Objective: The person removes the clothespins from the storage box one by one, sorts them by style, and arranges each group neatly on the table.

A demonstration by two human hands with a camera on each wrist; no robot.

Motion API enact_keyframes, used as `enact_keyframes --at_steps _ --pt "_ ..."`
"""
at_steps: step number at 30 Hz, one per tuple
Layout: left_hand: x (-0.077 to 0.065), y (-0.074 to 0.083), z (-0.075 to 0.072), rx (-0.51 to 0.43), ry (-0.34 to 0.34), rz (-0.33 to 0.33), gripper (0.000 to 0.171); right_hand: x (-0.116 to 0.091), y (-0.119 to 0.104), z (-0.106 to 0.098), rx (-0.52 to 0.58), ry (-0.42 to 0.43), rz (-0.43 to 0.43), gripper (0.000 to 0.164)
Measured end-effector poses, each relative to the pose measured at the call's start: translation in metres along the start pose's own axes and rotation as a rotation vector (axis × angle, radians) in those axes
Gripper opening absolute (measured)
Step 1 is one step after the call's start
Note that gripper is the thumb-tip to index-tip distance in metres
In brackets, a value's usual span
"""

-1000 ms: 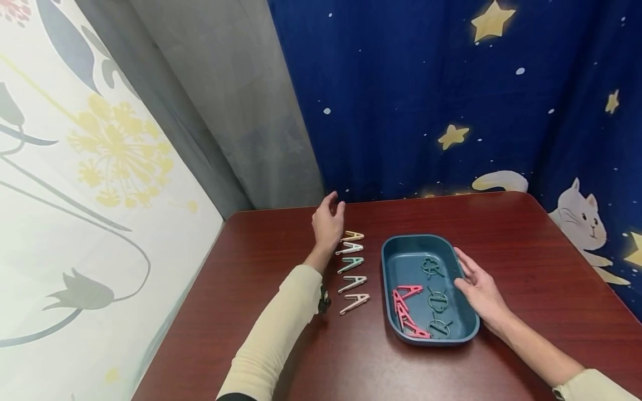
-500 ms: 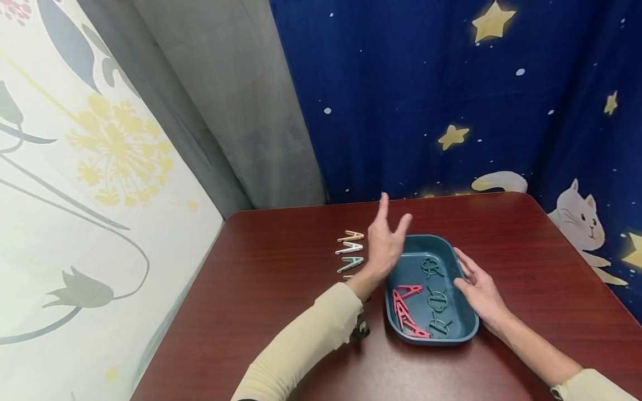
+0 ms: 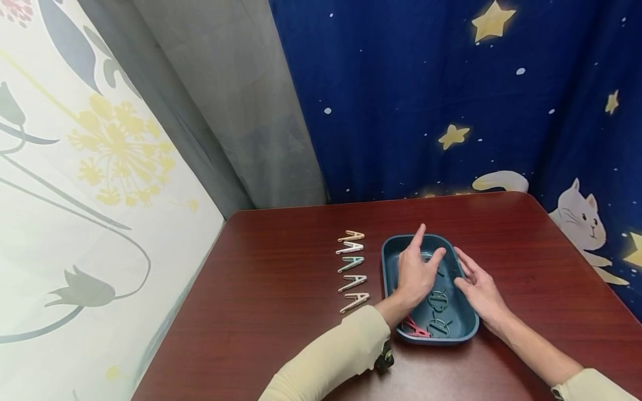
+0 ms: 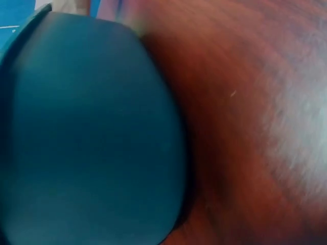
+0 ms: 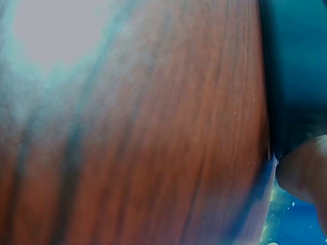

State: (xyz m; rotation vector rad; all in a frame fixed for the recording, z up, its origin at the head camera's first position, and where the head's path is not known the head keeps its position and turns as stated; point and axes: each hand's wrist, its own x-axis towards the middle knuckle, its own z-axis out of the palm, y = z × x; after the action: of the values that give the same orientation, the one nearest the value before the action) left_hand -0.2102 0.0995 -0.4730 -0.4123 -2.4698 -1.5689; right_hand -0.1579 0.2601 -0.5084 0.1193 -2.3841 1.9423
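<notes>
My left hand [image 3: 417, 273] hovers over the dark teal plastic tub [image 3: 458, 314], index finger and thumb spread and nothing visible between them. It hides part of the tub's inside. On the right side, my right hand [image 3: 482, 291] holds the tub by its wall, the thumb up at the rim and the fingers along the outside. Pink clothespins [image 3: 417, 328] lie inside, partly covered by the left wrist. Beside them are dark green ring-shaped pieces with prongs [image 3: 438, 301]. The left wrist view is filled by the tub's blurred wall [image 4: 97, 127]; in the right wrist view a thumb [image 5: 302, 171] meets its edge.
Left of the tub, several clothespins form a column: a yellowish one [image 3: 352, 236], a white one [image 3: 350, 248], a green one [image 3: 350, 264] and pale ones [image 3: 355, 302]. The reddish-brown table [image 3: 281, 267] backs onto a blue star-patterned curtain [image 3: 401, 111].
My left hand has swept right, from beside the far end of the clothespin column to over the tub. The right hand and the tub have hardly moved.
</notes>
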Motion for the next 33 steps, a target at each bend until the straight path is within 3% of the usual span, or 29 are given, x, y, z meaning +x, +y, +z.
enact_keyframes --at_steps 7,18,21,25,28,30,33 --pt "0.0 -0.003 0.009 0.066 -0.064 -0.114 0.059 0.0 0.0 -0.003 0.004 0.003 -0.012 0.071" --pt "-0.002 -0.003 0.008 0.127 -0.115 -0.237 0.056 0.001 -0.001 -0.003 0.047 -0.015 0.001 0.071" --pt "0.0 -0.02 0.018 0.173 -0.114 -0.218 0.057 0.001 -0.002 -0.002 0.044 -0.018 0.013 0.072" --pt "0.007 -0.05 0.037 0.309 -0.103 -0.112 0.062 0.001 -0.002 -0.001 0.03 -0.012 0.013 0.072" --pt "0.009 -0.061 0.044 0.418 -0.104 -0.032 0.062 0.001 -0.001 -0.001 0.022 -0.007 0.009 0.072" --pt "0.01 -0.063 0.047 0.493 -0.107 0.0 0.061 0.001 0.0 -0.001 0.025 -0.006 0.006 0.071" --pt "0.005 -0.046 0.037 0.581 -0.143 0.003 0.055 0.001 0.001 0.0 0.03 -0.004 0.001 0.071"
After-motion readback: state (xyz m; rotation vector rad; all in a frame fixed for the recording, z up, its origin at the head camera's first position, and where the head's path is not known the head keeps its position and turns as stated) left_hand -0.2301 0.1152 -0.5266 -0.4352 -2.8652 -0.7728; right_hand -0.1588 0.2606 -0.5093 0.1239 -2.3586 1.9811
